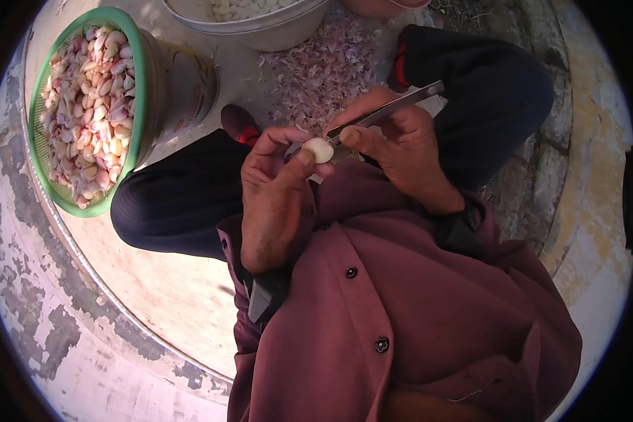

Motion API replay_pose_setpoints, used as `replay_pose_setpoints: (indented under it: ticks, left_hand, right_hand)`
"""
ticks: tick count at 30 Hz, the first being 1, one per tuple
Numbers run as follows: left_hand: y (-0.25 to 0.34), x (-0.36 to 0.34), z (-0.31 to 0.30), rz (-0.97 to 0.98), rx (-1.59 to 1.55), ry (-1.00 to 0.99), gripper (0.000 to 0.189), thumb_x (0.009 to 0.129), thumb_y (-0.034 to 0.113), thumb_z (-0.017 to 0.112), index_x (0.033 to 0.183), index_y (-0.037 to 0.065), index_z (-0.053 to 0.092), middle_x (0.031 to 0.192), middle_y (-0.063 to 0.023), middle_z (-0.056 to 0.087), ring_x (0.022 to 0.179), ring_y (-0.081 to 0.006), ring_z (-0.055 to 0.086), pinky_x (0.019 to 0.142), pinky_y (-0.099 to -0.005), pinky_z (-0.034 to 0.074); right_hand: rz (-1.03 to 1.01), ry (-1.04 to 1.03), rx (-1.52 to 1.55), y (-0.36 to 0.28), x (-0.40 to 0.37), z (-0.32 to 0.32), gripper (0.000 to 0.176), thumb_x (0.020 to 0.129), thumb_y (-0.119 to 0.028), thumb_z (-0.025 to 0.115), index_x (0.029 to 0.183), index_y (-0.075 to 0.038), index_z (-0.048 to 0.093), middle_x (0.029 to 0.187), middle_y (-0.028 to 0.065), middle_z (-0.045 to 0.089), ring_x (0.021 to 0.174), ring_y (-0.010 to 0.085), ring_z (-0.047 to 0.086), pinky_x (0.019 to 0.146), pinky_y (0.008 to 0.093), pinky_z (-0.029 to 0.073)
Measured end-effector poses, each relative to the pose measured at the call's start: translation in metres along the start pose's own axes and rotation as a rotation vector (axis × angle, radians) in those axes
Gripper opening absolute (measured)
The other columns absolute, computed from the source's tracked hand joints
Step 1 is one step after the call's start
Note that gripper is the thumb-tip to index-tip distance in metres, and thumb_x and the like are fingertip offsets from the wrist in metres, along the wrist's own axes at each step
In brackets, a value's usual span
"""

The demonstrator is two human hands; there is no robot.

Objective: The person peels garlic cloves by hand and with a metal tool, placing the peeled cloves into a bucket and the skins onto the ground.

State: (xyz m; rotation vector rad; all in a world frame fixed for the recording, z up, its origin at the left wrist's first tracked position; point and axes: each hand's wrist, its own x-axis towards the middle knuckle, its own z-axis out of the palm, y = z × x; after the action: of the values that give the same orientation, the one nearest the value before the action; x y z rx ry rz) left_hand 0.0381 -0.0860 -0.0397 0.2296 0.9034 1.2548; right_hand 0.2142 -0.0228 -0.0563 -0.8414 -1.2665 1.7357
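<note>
Between the fingertips of my left hand (278,183) is a pale peeled garlic clove (319,150), pinched by thumb and fingers. My right hand (401,144) is closed on a small knife (390,109), its metal part slanting up to the right. The knife's lower end is close to the clove; whether they touch is hard to tell. Both hands are above my lap. Under and beyond them, a heap of pinkish garlic skins (323,67) lies on the ground.
At the left, a green-rimmed basket (139,91) full of unpeeled cloves rests on a bucket (183,88). A pale basin (281,32) holding white cloves stands at the top, beside a reddish container (383,5). My bent legs flank the skins.
</note>
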Motion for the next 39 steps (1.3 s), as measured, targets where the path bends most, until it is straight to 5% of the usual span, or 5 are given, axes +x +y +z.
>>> replay_pose_setpoints:
  ticks: [17, 25, 28, 33, 39]
  left_hand:
    - [-0.002, 0.009, 0.016, 0.02, 0.118, -0.019, 0.026, 0.093, 0.001, 0.05, 0.119, 0.001, 0.049, 0.108, -0.0079, 0.058, 0.089, -0.0121, 0.055, 0.079, -0.0239, 0.045]
    - [0.013, 0.018, 0.016, 0.017, 0.192, 0.012, 0.028, 0.091, -0.001, 0.041, 0.117, -0.001, 0.051, 0.104, -0.0114, 0.061, 0.083, -0.011, 0.053, 0.077, -0.025, 0.043]
    - [0.032, 0.024, 0.011, 0.164, 0.1, -0.015, 0.025, 0.095, 0.008, 0.042, 0.117, -0.001, 0.052, 0.106, -0.02, 0.063, 0.073, -0.0141, 0.054, 0.071, -0.0276, 0.045]
    - [0.093, 0.055, 0.053, 0.689, 0.276, -0.112, 0.027, 0.099, 0.016, 0.043, 0.117, -0.002, 0.052, 0.108, -0.0224, 0.062, 0.071, -0.0142, 0.056, 0.071, -0.0282, 0.047]
    - [0.159, 0.113, 0.07, 1.109, 1.064, 0.006, 0.035, 0.084, 0.0, 0.056, 0.119, 0.006, 0.053, 0.111, -0.0112, 0.058, 0.107, -0.0242, 0.054, 0.092, -0.0331, 0.042]
  right_hand:
    - [-0.105, 0.031, -0.132, 0.001, 0.009, 0.002, 0.013, 0.089, -0.008, 0.068, 0.099, -0.001, 0.064, 0.094, 0.0069, 0.068, 0.086, 0.0113, 0.063, 0.079, 0.0243, 0.05]
    - [0.038, 0.286, 0.047, 0.005, 0.014, -0.01, 0.012, 0.089, -0.012, 0.069, 0.097, -0.003, 0.066, 0.085, 0.0006, 0.066, 0.077, 0.0062, 0.059, 0.072, 0.022, 0.048]
    - [0.052, 0.467, 0.187, 0.015, 0.019, -0.025, 0.014, 0.091, -0.013, 0.067, 0.101, -0.004, 0.065, 0.087, 0.0018, 0.066, 0.079, 0.0084, 0.062, 0.076, 0.024, 0.05]
    - [0.281, 0.193, -0.047, 0.027, 0.012, -0.033, 0.013, 0.089, -0.013, 0.068, 0.098, -0.003, 0.065, 0.087, 0.0021, 0.066, 0.078, 0.0082, 0.06, 0.074, 0.0248, 0.048]
    - [0.543, -0.076, -0.254, 0.044, 0.014, -0.022, 0.015, 0.085, -0.012, 0.069, 0.094, -0.001, 0.065, 0.082, 0.0021, 0.065, 0.076, 0.0093, 0.059, 0.07, 0.0258, 0.047]
